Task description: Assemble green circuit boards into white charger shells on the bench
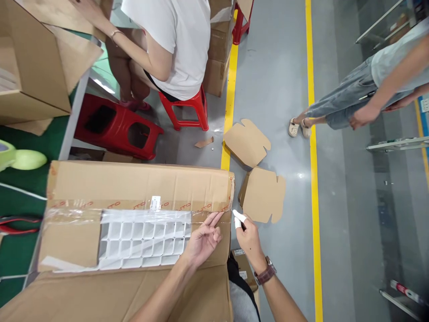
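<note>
A large cardboard box (140, 181) lies before me, its taped top partly opened. Through the opening shows a white grid divider (144, 239) with many cells, with clear tape across it. My left hand (205, 241) rests at the box's right end, two fingers stretched along the taped flap edge and the others curled, holding nothing visible. Just off the box's corner, my right hand (248, 239) is closed on a thin pointed tool, mostly hidden, its tip at the taped edge. White covers wrap its thumb and a finger. A brown-strapped watch (266, 271) is on that wrist.
Flattened cardboard pieces (264, 192) lie on the floor to the right. A co-worker (181, 44) sits on a red stool (187, 109); another person (355, 98) stands at right. Red-handled pliers (18, 226) and an open carton (36, 67) lie on the green table at left.
</note>
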### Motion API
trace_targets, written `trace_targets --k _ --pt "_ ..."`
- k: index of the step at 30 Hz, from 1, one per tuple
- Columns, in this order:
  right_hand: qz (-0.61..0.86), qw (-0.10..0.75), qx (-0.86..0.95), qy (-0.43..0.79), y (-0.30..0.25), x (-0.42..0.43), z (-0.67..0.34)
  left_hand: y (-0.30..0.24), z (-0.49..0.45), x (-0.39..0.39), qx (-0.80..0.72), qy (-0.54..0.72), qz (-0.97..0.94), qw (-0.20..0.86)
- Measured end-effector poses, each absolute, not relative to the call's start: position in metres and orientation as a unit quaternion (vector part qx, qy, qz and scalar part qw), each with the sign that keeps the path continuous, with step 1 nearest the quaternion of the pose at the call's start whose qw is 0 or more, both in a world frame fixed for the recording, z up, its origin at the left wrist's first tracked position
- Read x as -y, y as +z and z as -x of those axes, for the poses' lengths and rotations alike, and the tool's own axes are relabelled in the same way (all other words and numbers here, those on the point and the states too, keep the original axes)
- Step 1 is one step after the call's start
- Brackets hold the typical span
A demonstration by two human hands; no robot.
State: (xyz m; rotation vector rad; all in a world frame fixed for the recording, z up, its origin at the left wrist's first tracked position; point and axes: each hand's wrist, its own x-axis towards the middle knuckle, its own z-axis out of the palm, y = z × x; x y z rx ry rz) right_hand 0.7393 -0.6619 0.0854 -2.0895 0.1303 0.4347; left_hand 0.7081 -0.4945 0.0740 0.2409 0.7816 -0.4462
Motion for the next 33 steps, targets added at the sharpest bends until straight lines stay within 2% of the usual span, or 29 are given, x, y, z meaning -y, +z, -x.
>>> trace_targets --k 6,13,20,27,33 --pt "0.852 0.493 -0.039 0.170 0.080 0.648 -0.724 0.076 -0.718 0.502 -0.321 -0.183 -0.083 0.925" --pt "0.824 0.523 -0.135 0.170 0.073 0.682 -0.718 0.089 -0.706 0.497 -0.366 -0.240 -0.180 0.881" --pt "0.684 0.658 -0.182 0.257 0.085 0.669 -0.751 0.092 -0.712 0.475 -0.410 -0.025 -0.101 0.906" --pt "0.705 0.591 -0.161 0.357 0.101 0.694 -0.746 0.092 -0.717 0.459 -0.336 -0.044 -0.119 0.933" --pt "0.678 0.641 -0.075 0.352 0.121 0.684 -0.752 0.094 -0.718 0.450 -0.279 -0.035 -0.183 0.942"
